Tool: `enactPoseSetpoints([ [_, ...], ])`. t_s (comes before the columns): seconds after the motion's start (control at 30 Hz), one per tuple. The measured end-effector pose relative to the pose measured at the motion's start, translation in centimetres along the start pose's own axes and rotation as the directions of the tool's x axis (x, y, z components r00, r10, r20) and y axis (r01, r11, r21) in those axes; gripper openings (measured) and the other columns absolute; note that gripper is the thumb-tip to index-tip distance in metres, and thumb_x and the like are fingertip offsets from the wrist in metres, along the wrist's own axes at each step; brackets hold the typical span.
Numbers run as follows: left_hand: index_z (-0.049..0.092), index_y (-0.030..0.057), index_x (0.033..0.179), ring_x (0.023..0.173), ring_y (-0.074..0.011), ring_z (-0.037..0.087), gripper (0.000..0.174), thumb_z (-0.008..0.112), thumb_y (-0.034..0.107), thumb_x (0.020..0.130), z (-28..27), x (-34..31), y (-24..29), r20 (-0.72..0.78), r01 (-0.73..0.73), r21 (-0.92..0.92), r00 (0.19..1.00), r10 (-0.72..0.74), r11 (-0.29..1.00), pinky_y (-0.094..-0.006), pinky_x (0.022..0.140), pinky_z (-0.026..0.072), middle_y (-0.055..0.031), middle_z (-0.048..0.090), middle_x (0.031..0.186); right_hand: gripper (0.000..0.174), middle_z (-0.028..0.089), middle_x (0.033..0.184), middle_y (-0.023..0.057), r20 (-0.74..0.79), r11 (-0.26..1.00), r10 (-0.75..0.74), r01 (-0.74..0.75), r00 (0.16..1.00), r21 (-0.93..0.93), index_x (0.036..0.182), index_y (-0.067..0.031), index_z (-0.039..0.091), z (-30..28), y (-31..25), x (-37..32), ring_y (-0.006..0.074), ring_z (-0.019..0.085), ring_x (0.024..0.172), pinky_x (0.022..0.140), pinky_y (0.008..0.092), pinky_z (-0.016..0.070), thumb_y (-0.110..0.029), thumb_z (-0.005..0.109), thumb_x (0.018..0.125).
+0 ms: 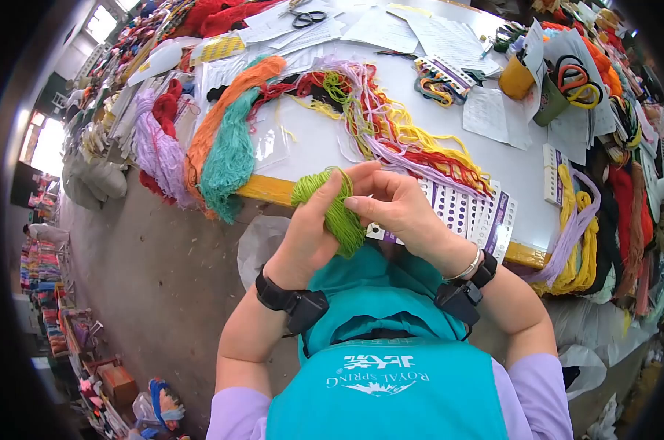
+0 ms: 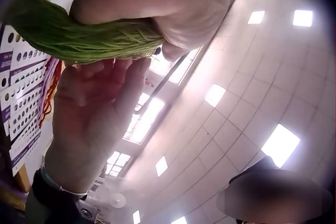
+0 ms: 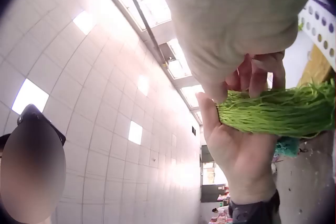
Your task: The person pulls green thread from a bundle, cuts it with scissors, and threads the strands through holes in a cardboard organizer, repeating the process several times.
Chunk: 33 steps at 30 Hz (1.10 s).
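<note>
A bundle of bright green thread (image 1: 340,216) is held above the table's near edge, in front of the teal apron. The left hand (image 1: 306,231) grips it, thumb across its upper end; the right wrist view shows this hand (image 3: 239,155) under the strands (image 3: 278,113). At the bundle's top right, the right hand (image 1: 401,213) has its thumb and fingers bent close together at the strands. In the left wrist view the right hand (image 2: 97,113) reaches the edge of the green thread (image 2: 79,37), its fingertips partly hidden behind it.
Orange (image 1: 225,110) and teal skeins (image 1: 233,161) hang over the table edge at left. Mixed red, yellow and lilac threads (image 1: 412,147) lie beyond the hands, beside punched cards (image 1: 486,220). Papers (image 1: 449,44), black scissors (image 1: 308,19) and a green holder (image 1: 550,106) stand farther back.
</note>
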<state>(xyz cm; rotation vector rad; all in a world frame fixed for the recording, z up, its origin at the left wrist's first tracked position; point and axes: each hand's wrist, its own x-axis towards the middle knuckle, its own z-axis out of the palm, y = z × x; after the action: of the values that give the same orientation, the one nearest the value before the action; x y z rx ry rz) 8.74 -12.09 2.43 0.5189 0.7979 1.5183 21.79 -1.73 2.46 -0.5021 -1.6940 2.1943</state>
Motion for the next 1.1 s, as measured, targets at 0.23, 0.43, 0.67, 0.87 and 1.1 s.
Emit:
enactPoseSetpoints([
  [0.23,0.042,-0.0049,0.138,0.102,-0.0171,0.058,0.055,0.04,0.037,0.102,1.7,1.1,-1.8,-0.123,0.0,-0.033,0.992,-0.004,0.999,-0.0321,0.09,0.0476,-0.0097,0.059,0.118,0.007,0.068,0.091,0.0061,-0.179,0.931,0.145,-0.073,0.973,0.356,0.087,-0.0041,0.064,-1.9,1.4,-1.0,0.0054,0.059,0.063,0.051,0.0166,0.0415,-0.011,0.064,0.089],
  [0.43,0.046,-0.0046,0.135,0.103,-0.0186,0.06,0.049,0.046,0.026,0.098,-0.5,1.6,-2.9,-0.054,0.007,-0.038,0.999,-0.009,0.999,-0.0338,0.091,0.0478,-0.009,0.061,0.115,0.004,0.069,0.096,0.0077,-0.124,0.885,0.109,-0.039,0.986,0.464,0.093,-0.0055,0.062,-3.3,1.1,-1.1,0.0047,0.058,0.06,0.046,0.0149,0.0384,-0.009,0.059,0.091],
  [0.67,0.053,-0.0041,0.128,0.099,-0.0173,0.061,0.041,0.056,0.016,0.092,0.7,2.0,-2.4,-0.177,-0.029,0.061,0.983,0.039,0.998,-0.0331,0.091,0.0476,-0.0076,0.064,0.104,0.005,0.069,0.087,0.0066,-0.156,0.907,0.119,-0.044,0.981,0.418,0.095,-0.0058,0.059,-4.3,1.9,-0.9,0.0049,0.056,0.057,0.044,0.0153,0.0365,-0.01,0.058,0.093],
  [0.87,0.052,-0.003,0.13,0.1,-0.0169,0.061,0.042,0.055,0.017,0.093,-1.2,2.1,-2.8,-0.079,-0.083,0.023,0.993,0.085,0.996,-0.0329,0.093,0.046,-0.0085,0.065,0.107,0.005,0.067,0.083,0.005,-0.064,0.898,0.077,-0.042,0.995,0.438,0.094,-0.0049,0.059,-4.6,1.8,-1.0,0.0045,0.055,0.058,0.047,0.0161,0.0382,-0.01,0.059,0.092],
  [1.1,0.045,-0.0038,0.136,0.107,-0.0184,0.058,0.049,0.046,0.028,0.099,0.5,1.8,-1.8,-0.129,0.009,-0.051,0.992,-0.016,0.999,-0.0327,0.093,0.0457,-0.0109,0.061,0.118,0.016,0.067,0.083,0.0028,-0.114,0.999,0.003,0.002,0.993,0.044,0.099,0.0013,0.061,-3.5,0.6,-0.5,0.0045,0.059,0.068,0.06,0.019,0.046,-0.008,0.065,0.087],
])
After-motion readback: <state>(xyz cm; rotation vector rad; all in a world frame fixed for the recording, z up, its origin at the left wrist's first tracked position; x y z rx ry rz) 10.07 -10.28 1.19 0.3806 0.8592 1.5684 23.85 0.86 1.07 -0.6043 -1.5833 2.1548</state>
